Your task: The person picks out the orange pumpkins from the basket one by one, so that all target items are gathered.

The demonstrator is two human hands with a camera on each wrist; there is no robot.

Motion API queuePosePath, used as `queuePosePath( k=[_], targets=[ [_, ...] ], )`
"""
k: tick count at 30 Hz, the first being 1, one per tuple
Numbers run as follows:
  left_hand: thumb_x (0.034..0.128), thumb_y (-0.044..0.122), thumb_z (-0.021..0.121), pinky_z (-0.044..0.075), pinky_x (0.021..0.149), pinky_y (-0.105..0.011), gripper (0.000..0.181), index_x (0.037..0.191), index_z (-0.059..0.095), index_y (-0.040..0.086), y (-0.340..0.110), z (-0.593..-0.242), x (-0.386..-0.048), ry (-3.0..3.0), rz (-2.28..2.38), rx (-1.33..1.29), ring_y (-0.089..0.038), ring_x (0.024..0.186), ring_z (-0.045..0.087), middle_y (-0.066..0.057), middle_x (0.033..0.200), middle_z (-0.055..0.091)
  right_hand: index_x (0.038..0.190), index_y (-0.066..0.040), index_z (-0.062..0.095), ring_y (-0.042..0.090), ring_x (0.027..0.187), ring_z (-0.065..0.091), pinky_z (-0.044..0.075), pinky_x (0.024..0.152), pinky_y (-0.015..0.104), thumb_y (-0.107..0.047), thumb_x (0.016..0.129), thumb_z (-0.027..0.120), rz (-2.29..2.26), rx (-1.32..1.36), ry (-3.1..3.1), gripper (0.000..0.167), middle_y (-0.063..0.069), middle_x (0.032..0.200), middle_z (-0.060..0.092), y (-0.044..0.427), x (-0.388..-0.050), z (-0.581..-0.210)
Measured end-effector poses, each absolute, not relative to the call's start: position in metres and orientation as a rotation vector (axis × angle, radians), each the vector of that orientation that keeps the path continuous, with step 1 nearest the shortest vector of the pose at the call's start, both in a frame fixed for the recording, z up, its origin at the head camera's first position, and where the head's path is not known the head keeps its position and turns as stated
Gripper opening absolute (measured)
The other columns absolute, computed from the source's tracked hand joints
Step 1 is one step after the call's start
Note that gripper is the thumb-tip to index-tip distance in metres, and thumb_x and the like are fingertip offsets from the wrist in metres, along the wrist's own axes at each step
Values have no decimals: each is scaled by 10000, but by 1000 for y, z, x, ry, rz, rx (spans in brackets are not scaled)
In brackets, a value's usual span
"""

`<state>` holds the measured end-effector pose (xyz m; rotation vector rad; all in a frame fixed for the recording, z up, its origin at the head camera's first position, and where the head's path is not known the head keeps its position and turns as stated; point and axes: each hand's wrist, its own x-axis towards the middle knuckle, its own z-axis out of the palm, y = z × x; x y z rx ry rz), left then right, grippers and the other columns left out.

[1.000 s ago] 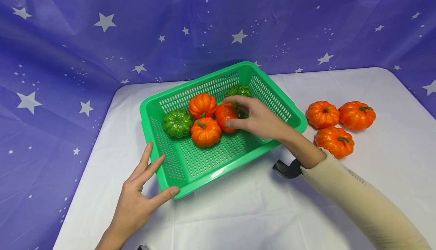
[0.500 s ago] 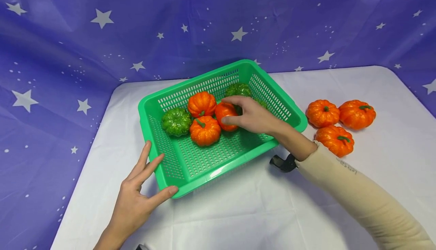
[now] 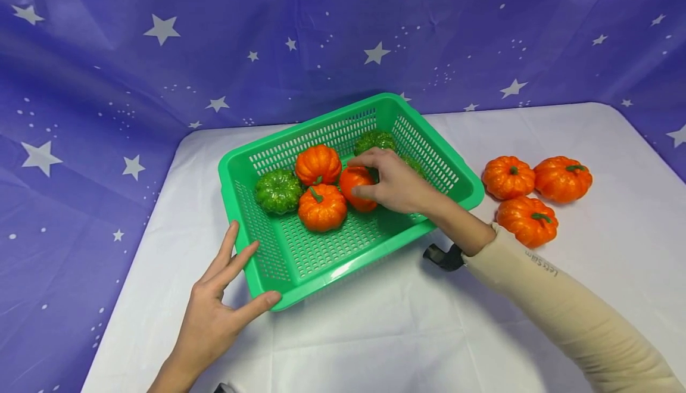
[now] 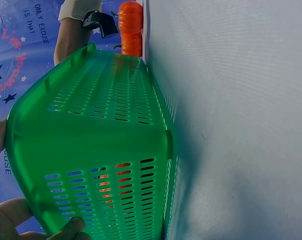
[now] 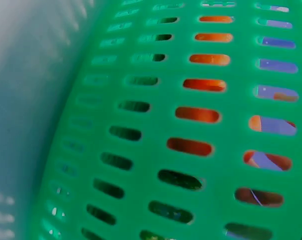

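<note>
A green plastic basket (image 3: pixel 337 273) stands at an angle on the white table. My left hand (image 3: pixel 211 315) holds its near left corner, thumb on the rim; the left wrist view has a fingertip (image 4: pixel 73 227) against the outer wall. Inside the basket, my right hand (image 3: pixel 399 184) grips a small orange pumpkin (image 3: pixel 354 184) between thumb and fingers. Two more orange pumpkins, one behind (image 3: pixel 318 165) and one in front (image 3: pixel 322 208), sit left of it. A green pumpkin (image 3: pixel 278 192) lies farther left. Behind the right hand, green pumpkins (image 3: pixel 375 139) are partly hidden. The right wrist view shows mostly basket wall (image 5: pixel 155 125).
Three orange pumpkins, at left (image 3: pixel 508 177), right (image 3: pixel 563 179) and front (image 3: pixel 527 221), lie together on the table right of the basket. A purple star-patterned cloth (image 3: pixel 343 41) hangs behind the table. A black device (image 3: pixel 443 257) is strapped at the right wrist.
The right hand stays around the orange pumpkin, which has shifted only slightly in the basket. The left hand keeps its place at the corner. The view has tilted a little.
</note>
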<state>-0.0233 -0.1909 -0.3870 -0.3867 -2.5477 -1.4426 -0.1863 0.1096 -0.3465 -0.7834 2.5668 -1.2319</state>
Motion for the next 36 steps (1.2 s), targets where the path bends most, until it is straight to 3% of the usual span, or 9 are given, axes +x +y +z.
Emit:
queuePosePath(
  k=[6, 15, 22, 36],
  targets=[
    [712, 15, 872, 280, 1061, -123, 768, 1407, 545, 42, -191, -387, -24, -2532, -1466, -395, -431, 1393, 285, -50, 1623, 195, 1317, 22, 590, 296, 1002, 499, 461, 845, 414, -51, 865, 735, -1271, -771, 2517, 480, 165, 1210, 521, 109, -185, -347],
    [709, 20, 874, 282, 1057, -118, 774, 1410, 545, 53, -190, -387, -24, -2532, -1460, -385, -432, 1391, 295, -46, 1621, 202, 1421, 39, 478, 288, 1236, 493, 450, 1002, 428, -102, 894, 723, -1132, -755, 2477, 599, 169, 1403, 510, 107, -184, -349],
    [710, 22, 873, 281, 1056, -116, 772, 1409, 547, 56, -190, -387, -24, -2534, -1458, -380, -440, 1390, 296, -38, 1620, 207, 1467, 38, 402, 264, 1132, 571, 514, 909, 383, -170, 901, 718, -1053, -691, 2440, 681, 158, 1335, 566, 107, -182, -347],
    [709, 21, 874, 280, 1057, -116, 776, 1411, 545, 58, -190, -388, -24, -2533, -1455, -384, -436, 1389, 297, -43, 1620, 205, 1444, 8, 449, 253, 1100, 572, 524, 871, 370, -213, 899, 741, -1066, -737, 2417, 657, 132, 1329, 560, 108, -181, -348]
  ],
)
